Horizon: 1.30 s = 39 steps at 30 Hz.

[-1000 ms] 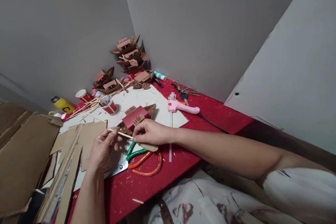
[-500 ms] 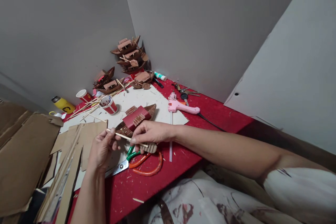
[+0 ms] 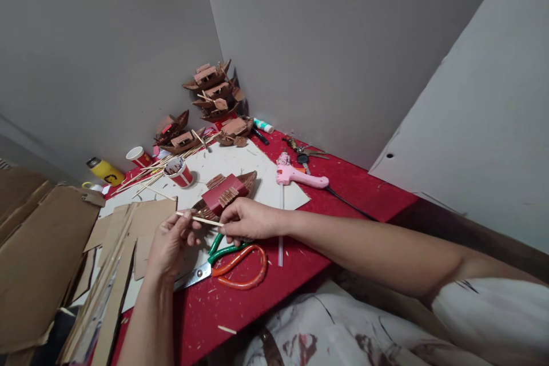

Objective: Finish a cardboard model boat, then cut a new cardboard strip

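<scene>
Both hands are closed on one thin wooden stick (image 3: 201, 219), held just above the red worktop (image 3: 351, 190): the left hand (image 3: 169, 243) pinches its left end between thumb and fingertips, and the right hand (image 3: 247, 218) grips its other end with fingers curled in, so the stick spans the short gap between them. Just behind the stick sits a brown model boat (image 3: 226, 191) with a dark red roof, resting on a white sheet (image 3: 240, 164). Below the right hand lie orange-handled scissors (image 3: 242, 267) and green-handled pliers (image 3: 223, 250) (their handles cross one another), with a clear glue stick (image 3: 281, 229) just beside them. A pink glue gun (image 3: 299, 176) lies farther back, near a bunch of keys (image 3: 302, 152). A red paper cup (image 3: 180, 173) stands left of the boat, more finished boats (image 3: 214, 91) are stacked in the corner, and cardboard sheets (image 3: 40, 251) lean at the left edge
</scene>
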Each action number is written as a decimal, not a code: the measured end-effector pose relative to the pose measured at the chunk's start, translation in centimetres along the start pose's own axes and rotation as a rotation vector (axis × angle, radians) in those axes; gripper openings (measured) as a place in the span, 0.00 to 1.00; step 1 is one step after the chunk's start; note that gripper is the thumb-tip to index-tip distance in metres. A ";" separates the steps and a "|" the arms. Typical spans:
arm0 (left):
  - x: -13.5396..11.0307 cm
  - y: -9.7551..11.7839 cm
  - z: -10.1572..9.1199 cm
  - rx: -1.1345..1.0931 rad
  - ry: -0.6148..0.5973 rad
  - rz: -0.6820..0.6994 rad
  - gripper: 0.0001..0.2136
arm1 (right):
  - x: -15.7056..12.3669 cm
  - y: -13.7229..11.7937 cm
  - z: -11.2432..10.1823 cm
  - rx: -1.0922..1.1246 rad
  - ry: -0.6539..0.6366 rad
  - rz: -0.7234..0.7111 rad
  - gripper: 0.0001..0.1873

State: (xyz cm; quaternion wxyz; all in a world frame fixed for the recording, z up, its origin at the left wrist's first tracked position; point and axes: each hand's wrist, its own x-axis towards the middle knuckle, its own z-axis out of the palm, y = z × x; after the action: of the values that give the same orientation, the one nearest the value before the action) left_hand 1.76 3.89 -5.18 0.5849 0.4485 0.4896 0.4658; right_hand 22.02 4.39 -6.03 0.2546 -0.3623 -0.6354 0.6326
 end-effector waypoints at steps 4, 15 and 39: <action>0.0 -0.1 0.3 0.000 -0.031 -0.024 0.14 | -0.1 -0.1 -0.1 -0.063 0.055 -0.013 0.07; -0.1 -0.5 1.2 -0.065 -0.093 -0.069 0.14 | -0.1 -0.4 -1.4 0.320 -0.289 0.124 0.11; 0.0 -0.6 1.2 -0.024 -0.024 -0.033 0.11 | -1.0 -1.0 -0.5 -0.248 -0.036 0.003 0.11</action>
State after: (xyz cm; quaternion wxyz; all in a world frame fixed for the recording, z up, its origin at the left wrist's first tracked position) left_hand 3.01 3.74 -5.68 0.6036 0.4391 0.4843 0.4565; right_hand 22.86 4.02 -4.90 0.1953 -0.3807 -0.7127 0.5559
